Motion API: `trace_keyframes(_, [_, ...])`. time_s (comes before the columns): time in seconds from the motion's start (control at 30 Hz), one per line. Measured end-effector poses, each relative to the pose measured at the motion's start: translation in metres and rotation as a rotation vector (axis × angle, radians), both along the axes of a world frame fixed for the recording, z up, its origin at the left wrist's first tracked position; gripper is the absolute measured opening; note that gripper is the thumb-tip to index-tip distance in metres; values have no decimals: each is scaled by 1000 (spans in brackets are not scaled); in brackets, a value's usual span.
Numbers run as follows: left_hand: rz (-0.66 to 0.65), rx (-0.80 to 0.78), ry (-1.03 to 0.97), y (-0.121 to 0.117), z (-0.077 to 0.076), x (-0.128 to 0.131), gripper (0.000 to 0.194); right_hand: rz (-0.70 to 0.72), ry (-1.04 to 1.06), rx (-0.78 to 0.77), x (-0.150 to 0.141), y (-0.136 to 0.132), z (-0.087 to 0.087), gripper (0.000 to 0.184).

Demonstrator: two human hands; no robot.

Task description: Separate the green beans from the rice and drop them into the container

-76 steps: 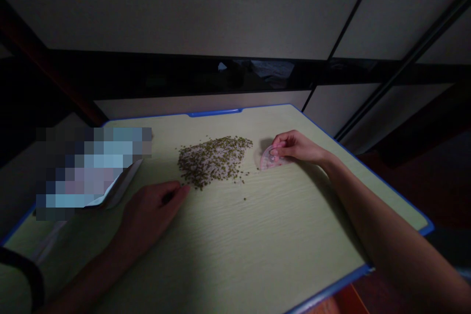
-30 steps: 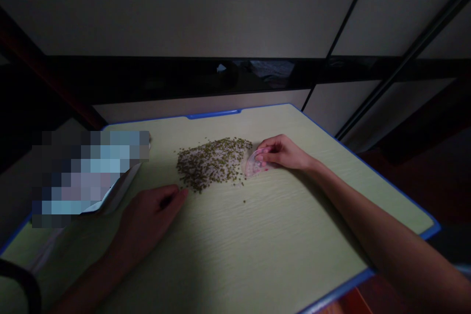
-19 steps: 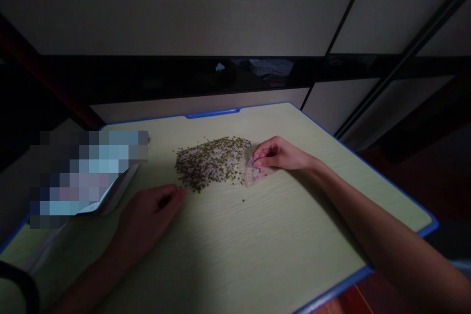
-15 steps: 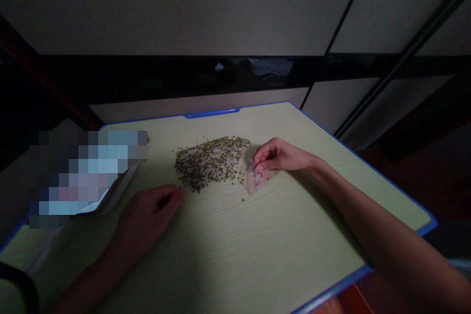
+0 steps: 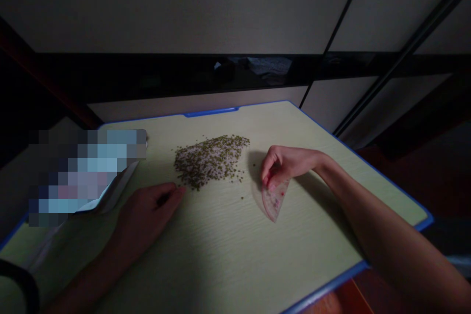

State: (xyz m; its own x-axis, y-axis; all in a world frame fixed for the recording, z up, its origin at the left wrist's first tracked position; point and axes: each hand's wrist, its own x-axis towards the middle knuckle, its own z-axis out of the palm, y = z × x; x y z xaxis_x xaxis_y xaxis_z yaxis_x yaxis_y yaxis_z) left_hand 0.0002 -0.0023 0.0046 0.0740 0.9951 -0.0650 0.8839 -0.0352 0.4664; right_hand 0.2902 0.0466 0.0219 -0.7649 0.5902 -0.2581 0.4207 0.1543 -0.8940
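A flat pile of small green beans mixed with whitish grains (image 5: 208,159) lies on the pale green table (image 5: 228,245). My right hand (image 5: 277,167), to the right of the pile, pinches a clear plastic protractor (image 5: 275,201) with a reddish arc. The protractor is tilted, with one corner pointing down toward me, and it is apart from the pile. My left hand (image 5: 150,211) rests at the pile's near left edge, its fingers curled and the thumb against the index finger. Whether anything is between those fingertips is hidden.
At the left is a device with a blurred-out lit screen (image 5: 106,157). A few loose beans (image 5: 242,198) lie right of the pile. The table has a blue rim (image 5: 211,112); behind it stand pale cabinet panels (image 5: 184,5). A dark curved band (image 5: 22,274) shows at lower left.
My right hand has moved right and toward me, taking the protractor away from the pile's edge and tilting it more steeply. My left hand has stayed in place.
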Motion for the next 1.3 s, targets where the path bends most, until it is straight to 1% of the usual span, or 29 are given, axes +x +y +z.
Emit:
trace_keyframes(0.17, [6,5,1,0,-1,-2,40,120,-46,-28,-2,-5,4,13])
trace_keyframes(0.23, [1,5,-6,0,-2,-4,40,143,-69,-45,-3,-6,4,14])
trace_keyframes(0.3, [-2,11,-8,0,-3,-4,41,131,-69,-48,-2,-6,3,15])
trace_keyframes(0.4, [-5,22,-9,0,-2,-4,40,20,-20,-28,2,-2,-1,15])
trace_keyframes(0.57, [-5,31,-16,1,-3,-3,39,-267,85,79,13,12,-7,15])
trace_keyframes(0.67, [3,23,-13,1,-3,-3,40,-461,132,137,13,15,-6,19])
trace_keyframes(0.73, [-1,23,-13,0,-3,-4,40,-530,151,146,10,14,-5,20])
trace_keyframes(0.83, [-8,27,-22,-1,-3,-3,39,-546,177,148,3,12,-4,21])
trace_keyframes(0.97, [-5,27,-24,0,-3,-3,39,-490,175,154,-2,11,-6,23])
trace_keyframes(1.1, [7,29,-7,0,-3,-2,38,-467,168,177,1,15,-10,25])
trace_keyframes(1.3, [3,23,-10,1,-2,-3,38,-522,127,253,10,19,-16,28])
